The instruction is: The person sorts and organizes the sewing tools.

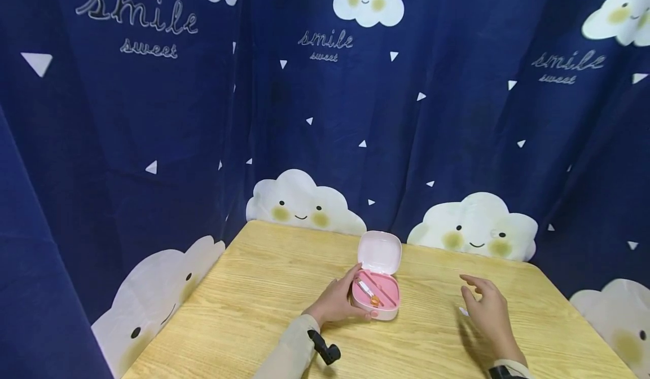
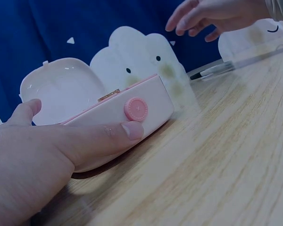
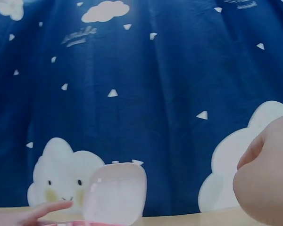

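Observation:
A small pink-and-white box stands on the table with its hinged lid raised. In its pink tray lies a slim white piece with an orange end, beside a diagonal bar. My left hand grips the box from the left, thumb along the front under a round pink button, fingers toward the back corner. Off to the right, my right hand hovers above the table with fingers loosely bent and holds nothing visible. Under it lies a pen-like stick with a dark tip, mostly hidden in the head view.
The wooden table reaches back to a dark blue curtain printed with smiling clouds and white triangles. The curtain also hangs along the left and right sides. A black wrist camera sits on the left sleeve.

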Demonstrator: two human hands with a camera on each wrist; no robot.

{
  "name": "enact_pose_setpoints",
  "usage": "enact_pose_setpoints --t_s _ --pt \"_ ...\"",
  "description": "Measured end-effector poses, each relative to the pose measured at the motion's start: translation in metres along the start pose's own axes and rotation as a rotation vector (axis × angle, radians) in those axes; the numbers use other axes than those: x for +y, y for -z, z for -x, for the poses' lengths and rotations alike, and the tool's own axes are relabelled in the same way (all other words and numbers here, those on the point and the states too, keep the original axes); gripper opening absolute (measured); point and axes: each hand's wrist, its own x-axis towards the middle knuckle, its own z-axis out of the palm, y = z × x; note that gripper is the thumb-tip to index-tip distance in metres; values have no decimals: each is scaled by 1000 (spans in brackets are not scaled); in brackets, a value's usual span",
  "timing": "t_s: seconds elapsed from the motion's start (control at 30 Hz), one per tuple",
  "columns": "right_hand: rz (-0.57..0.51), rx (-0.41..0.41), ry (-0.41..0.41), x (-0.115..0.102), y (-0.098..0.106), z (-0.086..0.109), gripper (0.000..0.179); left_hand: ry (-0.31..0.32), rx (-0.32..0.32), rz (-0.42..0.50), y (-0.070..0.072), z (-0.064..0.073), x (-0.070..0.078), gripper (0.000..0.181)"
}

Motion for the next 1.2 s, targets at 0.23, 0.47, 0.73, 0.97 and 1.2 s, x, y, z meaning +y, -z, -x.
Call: enact_pose_setpoints --t_s 0.23,0.47,0.73,0.97,1.2 --pt "2 27 -78 25 -1 10 29 -5 2 -10 -1 1 0 129" --pt "65 -39 -178 43 -5 19 32 6 -7 -12 -2 2 -1 128" --pt "123 -163 -293 49 -6 18 40 -2 -1 1 1 2 3 128" --pt "220 -278 -273 56 -6 19 45 -3 0 7 2 2 4 127" --pt "248 -297 -264 54 -7 21 45 27 -5 6 -1 1 0 127"
